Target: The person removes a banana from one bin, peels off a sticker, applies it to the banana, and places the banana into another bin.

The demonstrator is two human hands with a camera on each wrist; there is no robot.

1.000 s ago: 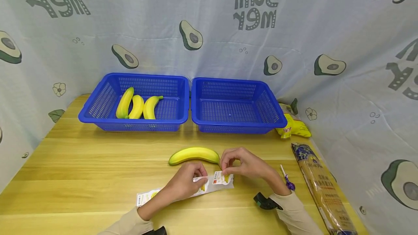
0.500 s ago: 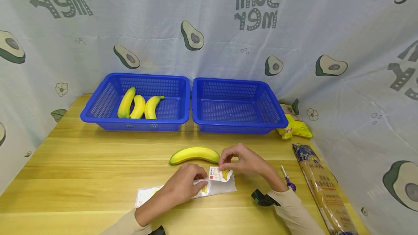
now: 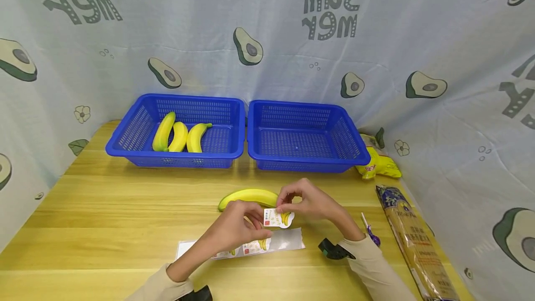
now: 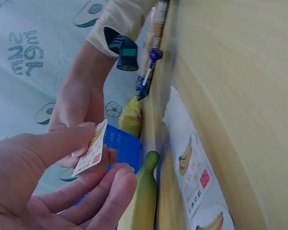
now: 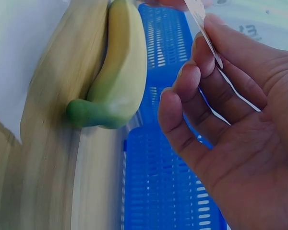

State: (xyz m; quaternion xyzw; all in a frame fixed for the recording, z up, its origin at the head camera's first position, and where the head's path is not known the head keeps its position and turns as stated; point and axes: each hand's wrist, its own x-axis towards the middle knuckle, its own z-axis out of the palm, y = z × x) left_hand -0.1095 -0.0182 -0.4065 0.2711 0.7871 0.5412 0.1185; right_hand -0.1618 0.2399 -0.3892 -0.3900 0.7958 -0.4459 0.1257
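Observation:
A white banana-print sticker (image 3: 277, 218) hangs above the table. My right hand (image 3: 307, 201) pinches it by its upper right edge between thumb and index finger. My left hand (image 3: 238, 224) is at the sticker's left end, its thumb (image 4: 72, 140) spread from the fingers; whether it touches the sticker I cannot tell. Below, a backing strip (image 3: 288, 239) with more such stickers lies on the table, partly hidden by the left forearm. Just behind the hands lies a yellow banana (image 3: 246, 195) with green ends, partly covered by them.
A blue basket (image 3: 175, 156) at back left holds 3 bananas (image 3: 179, 136). To its right stands another blue basket (image 3: 309, 158). Yellow packets (image 3: 378, 164), a purple-wrapped lollipop (image 3: 373, 237) and a long noodle packet (image 3: 414, 238) line the right side. A patterned curtain hangs behind.
The sticker in my right hand has come off the strip and risen, shifting slightly left. My left hand has lifted from the strip and its thumb has spread.

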